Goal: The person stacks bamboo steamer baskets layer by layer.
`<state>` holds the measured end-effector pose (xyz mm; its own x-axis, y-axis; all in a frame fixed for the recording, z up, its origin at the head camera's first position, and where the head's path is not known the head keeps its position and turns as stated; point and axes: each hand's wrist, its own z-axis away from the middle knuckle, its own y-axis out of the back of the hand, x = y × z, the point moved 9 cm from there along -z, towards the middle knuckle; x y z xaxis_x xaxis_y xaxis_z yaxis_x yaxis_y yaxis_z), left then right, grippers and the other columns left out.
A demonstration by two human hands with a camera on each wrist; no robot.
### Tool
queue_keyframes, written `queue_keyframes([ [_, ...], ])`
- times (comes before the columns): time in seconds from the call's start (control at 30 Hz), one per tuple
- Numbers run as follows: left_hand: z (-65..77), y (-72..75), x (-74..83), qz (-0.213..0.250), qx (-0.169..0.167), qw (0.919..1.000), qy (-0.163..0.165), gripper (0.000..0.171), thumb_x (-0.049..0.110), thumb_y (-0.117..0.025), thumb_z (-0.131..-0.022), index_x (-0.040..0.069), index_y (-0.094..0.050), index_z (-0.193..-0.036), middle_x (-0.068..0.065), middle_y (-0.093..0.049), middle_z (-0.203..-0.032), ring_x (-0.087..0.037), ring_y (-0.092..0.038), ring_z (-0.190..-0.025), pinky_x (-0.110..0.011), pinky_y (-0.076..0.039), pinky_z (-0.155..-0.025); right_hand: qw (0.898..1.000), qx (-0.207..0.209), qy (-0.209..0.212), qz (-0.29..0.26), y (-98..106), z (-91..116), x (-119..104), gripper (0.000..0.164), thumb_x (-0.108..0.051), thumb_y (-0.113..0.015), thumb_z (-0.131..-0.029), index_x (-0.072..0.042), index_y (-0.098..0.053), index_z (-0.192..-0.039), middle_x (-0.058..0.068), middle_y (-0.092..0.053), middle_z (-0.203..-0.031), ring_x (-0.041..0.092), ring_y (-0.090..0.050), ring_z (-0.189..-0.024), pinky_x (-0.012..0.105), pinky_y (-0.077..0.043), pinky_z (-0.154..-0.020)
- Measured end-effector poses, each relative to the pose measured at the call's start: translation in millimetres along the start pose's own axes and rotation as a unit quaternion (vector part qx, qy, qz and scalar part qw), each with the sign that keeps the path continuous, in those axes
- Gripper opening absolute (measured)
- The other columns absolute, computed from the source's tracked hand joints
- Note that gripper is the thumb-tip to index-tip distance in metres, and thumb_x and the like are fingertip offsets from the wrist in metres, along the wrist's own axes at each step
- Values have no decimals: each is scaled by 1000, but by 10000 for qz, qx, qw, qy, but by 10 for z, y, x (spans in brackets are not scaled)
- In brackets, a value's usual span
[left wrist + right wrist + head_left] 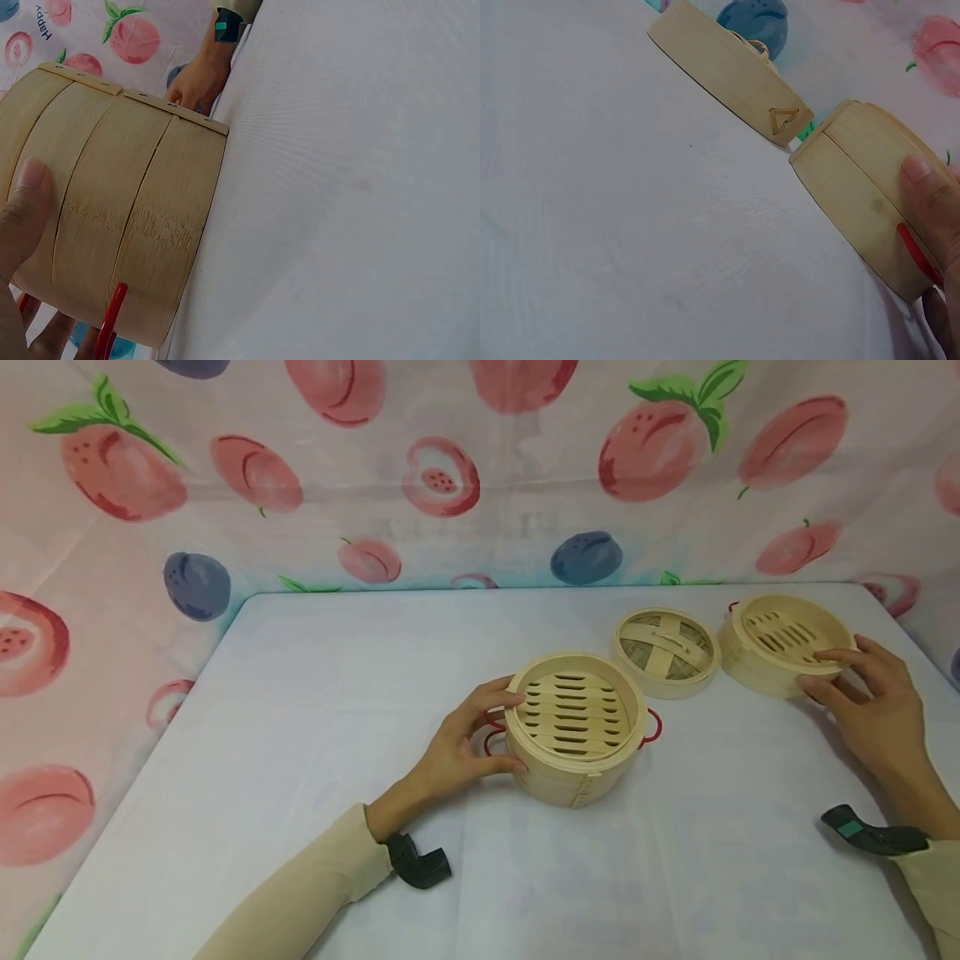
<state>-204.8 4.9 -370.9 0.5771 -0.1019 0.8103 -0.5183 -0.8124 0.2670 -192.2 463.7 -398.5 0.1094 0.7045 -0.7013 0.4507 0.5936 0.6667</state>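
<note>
My left hand grips the left side of a bamboo steamer basket, thumb on its front wall and fingers at the rim. Red loop handles stick out at both sides, and the slatted floor shows from above. In the left wrist view the basket's tall banded wall fills the left part, with the thumb pressed flat on it. At the far right, my right hand pinches the near right edge of a second bamboo steamer basket, also seen in the right wrist view with a red handle.
Between and behind the two baskets lies a round bamboo lid with a woven top and crossed strips. Everything stands on a white-covered table. A fruit-print cloth hangs behind the table's back edge.
</note>
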Motion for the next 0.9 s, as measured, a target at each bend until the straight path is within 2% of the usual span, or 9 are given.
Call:
queue_keyframes([
  [0.27, -4, -17, -13, 36, -26, 10000, -65, 81, -7, -84, -65, 14, -47, -134, -10, -37, -147, -30, -38, -132, -42, -46, -94, 9998, 124, -170, 45, 36, -27, 21, 41, -15, -63, -93, 3, -52, -127, 0, -21, -154, 20, -20, -142, 19, -34, -98],
  [0.37, -4, -11, -15, 14, -5, 10000, -41, 81, -7, -85, -65, 14, -48, -134, -10, -37, -146, -29, -38, -132, -41, -47, -94, 9996, 75, -275, -33, 21, -29, 29, 40, -16, -63, -93, 1, -53, -128, 0, -20, -154, 20, -19, -142, 19, -34, -98],
  [0.6, 4, -4, -6, 20, 1, 10000, 13, 82, -7, -85, -65, 16, -48, -134, -9, -37, -146, -29, -37, -133, -42, -46, -95, 9986, -75, -515, -120, -18, -25, 49, 41, -21, -61, -94, -12, -53, -133, -3, -19, -155, 22, -20, -142, 19, -33, -98],
  [0.8, -7, -4, 7, 47, -5, 10000, -2, 82, -8, -85, -64, 14, -48, -133, -10, -37, -146, -29, -37, -133, -42, -46, -95, 9981, -143, -597, -70, -24, -32, 66, 43, -24, -60, -94, -17, -52, -135, -3, -18, -156, 22, -20, -142, 19, -33, -98],
  [0.9, -9, -1, 12, 59, -5, 10000, -3, 82, -8, -85, -63, 13, -47, -133, -10, -37, -146, -29, -37, -133, -42, -46, -95, 9974, -288, -633, -162, -38, -37, 95, 50, -26, -59, -94, -29, -44, -142, -5, -15, -156, 20, -21, -142, 14, -33, -96],
])
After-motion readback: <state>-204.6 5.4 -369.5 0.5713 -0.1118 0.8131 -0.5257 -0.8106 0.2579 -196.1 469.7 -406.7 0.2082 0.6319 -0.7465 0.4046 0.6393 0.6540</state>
